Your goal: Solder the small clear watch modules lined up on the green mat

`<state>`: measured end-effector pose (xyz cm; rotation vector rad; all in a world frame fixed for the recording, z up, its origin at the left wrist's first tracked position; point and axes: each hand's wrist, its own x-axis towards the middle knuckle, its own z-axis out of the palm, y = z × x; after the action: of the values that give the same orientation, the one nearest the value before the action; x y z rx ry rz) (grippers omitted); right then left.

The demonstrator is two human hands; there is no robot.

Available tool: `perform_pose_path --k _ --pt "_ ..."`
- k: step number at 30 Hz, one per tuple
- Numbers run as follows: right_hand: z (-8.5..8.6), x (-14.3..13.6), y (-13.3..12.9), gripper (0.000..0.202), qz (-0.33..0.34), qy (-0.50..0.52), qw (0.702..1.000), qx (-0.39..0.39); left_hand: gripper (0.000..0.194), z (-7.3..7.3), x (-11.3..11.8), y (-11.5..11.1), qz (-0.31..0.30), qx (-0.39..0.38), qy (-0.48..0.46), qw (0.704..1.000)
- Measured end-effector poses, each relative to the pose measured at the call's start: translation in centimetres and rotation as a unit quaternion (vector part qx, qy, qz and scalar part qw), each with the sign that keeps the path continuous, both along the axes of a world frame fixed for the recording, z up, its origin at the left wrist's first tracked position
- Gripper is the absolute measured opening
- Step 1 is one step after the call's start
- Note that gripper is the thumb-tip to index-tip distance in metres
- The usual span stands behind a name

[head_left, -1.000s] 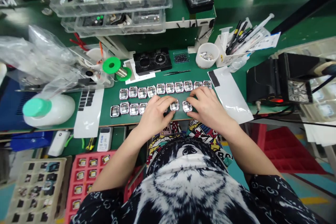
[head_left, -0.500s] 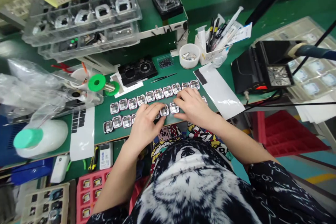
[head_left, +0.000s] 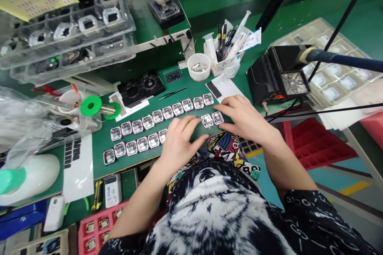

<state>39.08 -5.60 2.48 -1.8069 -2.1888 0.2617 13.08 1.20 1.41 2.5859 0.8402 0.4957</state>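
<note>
Small square watch-like modules with pale rims and circuit parts inside lie in two rows on the green bench. The back row [head_left: 157, 116] is in full view; the front row [head_left: 142, 144] is partly hidden under my left hand [head_left: 181, 139]. My left hand is open, its thumb stretched apart from the fingers just left of a module [head_left: 206, 120]. My right hand [head_left: 241, 118] is open too, with finger and thumb spread around the right-end module [head_left: 218, 118]. Whether its fingertips touch that module is hard to tell.
Behind the rows lie tweezers [head_left: 172, 93], a black fixture [head_left: 141, 89] and a white bowl of small metal parts [head_left: 199, 73]. Solder wire spool [head_left: 91, 106] and white bottle [head_left: 38, 177] stand left. A black box-shaped device [head_left: 275, 77] with cables is at right.
The view has shifted right. My right hand has moved right along the front row to its end, uncovering the back row's right end. My left hand has also moved right, its thumb wider apart.
</note>
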Motion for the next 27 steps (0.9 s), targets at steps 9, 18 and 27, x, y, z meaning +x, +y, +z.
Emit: perform_pose_path --k 9,18,27 --pt "-1.0 -0.9 -0.3 0.036 -0.019 -0.061 0.998 0.003 0.039 -1.6 4.1 0.5 -0.022 0.018 0.039 0.999" --pt "-0.6 -0.6 -0.8 0.057 -0.051 -0.083 0.995 0.011 0.047 -0.3 3.4 0.6 -0.049 -0.033 0.024 0.998" --pt "-1.1 -1.0 -0.4 0.027 -0.057 -0.096 0.994 0.010 0.051 -0.8 3.0 1.1 -0.031 -0.003 0.049 0.998"
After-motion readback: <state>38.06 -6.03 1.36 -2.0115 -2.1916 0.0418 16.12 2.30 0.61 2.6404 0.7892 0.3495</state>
